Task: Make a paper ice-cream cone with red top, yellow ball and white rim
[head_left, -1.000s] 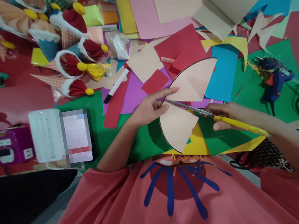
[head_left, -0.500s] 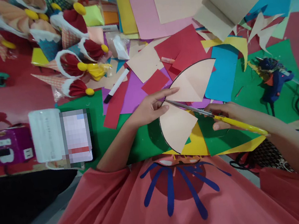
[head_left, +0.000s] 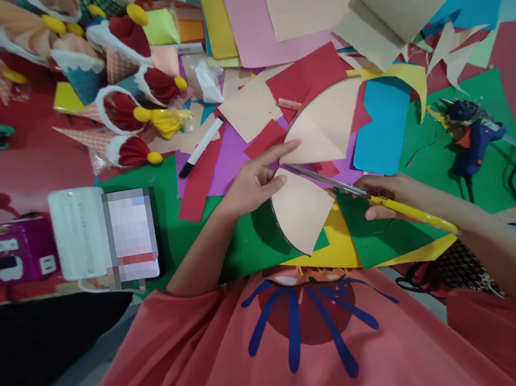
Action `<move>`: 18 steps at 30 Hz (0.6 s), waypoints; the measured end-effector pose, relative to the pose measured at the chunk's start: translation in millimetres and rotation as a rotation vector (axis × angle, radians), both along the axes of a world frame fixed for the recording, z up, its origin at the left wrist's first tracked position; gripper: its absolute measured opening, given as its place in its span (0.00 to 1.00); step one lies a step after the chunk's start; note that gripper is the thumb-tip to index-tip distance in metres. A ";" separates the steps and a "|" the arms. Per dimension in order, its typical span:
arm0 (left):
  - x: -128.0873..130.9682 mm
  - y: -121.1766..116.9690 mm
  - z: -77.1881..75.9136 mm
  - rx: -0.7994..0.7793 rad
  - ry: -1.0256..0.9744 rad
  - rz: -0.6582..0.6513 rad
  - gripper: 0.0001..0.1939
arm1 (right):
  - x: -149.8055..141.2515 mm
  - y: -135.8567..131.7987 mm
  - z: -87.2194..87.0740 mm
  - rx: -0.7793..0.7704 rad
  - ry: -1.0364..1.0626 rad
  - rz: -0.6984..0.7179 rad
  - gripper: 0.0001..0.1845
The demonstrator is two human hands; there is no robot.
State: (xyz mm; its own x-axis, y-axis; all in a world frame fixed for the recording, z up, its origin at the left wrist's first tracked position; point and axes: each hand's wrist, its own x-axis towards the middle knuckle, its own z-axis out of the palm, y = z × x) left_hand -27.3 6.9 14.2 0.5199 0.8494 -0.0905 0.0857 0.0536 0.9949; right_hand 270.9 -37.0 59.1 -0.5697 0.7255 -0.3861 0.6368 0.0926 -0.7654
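Observation:
Peach paper with a dark curved edge is parted by a cut into an upper section (head_left: 327,120) and a lower section (head_left: 302,209). My left hand (head_left: 256,183) grips it at the curved edge, index finger over the upper section and thumb on the lower. Whether the sections still join under my fingers is hidden. My right hand (head_left: 388,195) is closed around yellow-handled scissors (head_left: 418,213). Their blades lie nearly together along the gap, tips close to my left fingers.
Coloured paper scraps, including a blue sheet (head_left: 382,127), cover the green sheet (head_left: 489,137). A glue gun (head_left: 476,145) lies at right. A marker (head_left: 202,146), a phone (head_left: 133,232) and a purple power outlet (head_left: 22,250) are at left. Several decorated paper cones (head_left: 123,119) fill the upper left.
The upper paper section has shifted up and left, and the lower one slightly up and left. The gap between them looks wider. My hands and the scissors have barely moved.

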 end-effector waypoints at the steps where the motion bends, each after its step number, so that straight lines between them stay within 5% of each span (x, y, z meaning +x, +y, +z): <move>1: -1.5 1.5 -3.3 0.029 -0.005 0.052 0.28 | 0.6 0.8 -1.3 0.023 -0.008 -0.030 0.29; 8: -10.6 13.1 -19.8 0.305 -0.007 0.437 0.28 | -1.1 17.1 3.2 0.000 -0.046 -0.446 0.27; 12: -10.5 12.6 -22.0 0.319 0.009 0.446 0.26 | -7.1 31.5 19.4 -0.086 0.080 -0.639 0.30; 18: -11.0 14.8 -27.0 0.265 0.039 0.441 0.24 | -1.7 54.1 20.4 0.185 0.078 -0.711 0.30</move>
State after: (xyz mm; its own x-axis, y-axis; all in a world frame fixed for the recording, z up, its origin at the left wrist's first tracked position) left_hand -38.3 21.8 -12.8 0.1075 0.9836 0.1449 0.1490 -0.1601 0.9758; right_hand 269.1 17.1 79.5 0.0412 0.9791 -0.1993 0.5353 -0.1900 -0.8230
